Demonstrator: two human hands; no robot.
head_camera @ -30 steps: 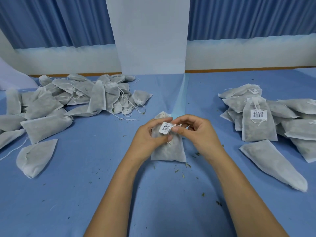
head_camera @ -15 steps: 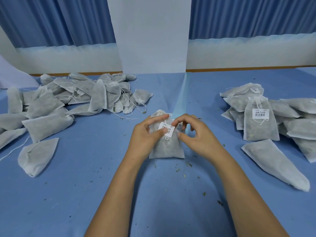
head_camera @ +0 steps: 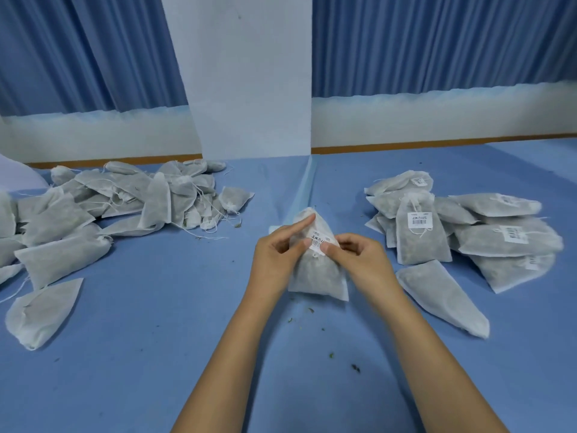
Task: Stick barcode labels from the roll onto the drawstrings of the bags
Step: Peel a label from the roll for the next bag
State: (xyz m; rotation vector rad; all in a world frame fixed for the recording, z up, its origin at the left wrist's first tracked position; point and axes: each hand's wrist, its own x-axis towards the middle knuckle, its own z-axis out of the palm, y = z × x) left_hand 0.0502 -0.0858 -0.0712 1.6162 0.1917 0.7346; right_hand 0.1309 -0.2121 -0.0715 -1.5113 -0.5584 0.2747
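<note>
Left hand (head_camera: 278, 257) forefinger now lifted – label (head_camera: 320, 242) pinched.

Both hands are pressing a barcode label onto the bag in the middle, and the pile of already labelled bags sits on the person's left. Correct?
Not quite. In the head view both the left hand and right hand are on the barcode label of the middle bag, but the labelled pile lies on the person's right. The pile on the left shows no labels.

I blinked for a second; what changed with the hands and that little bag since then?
The left hand opened, its forefinger now stretched along the bag. The label tilted, pinched at its lower edge by both thumbs. The right hand stayed on it. Both piles look unchanged.
</note>
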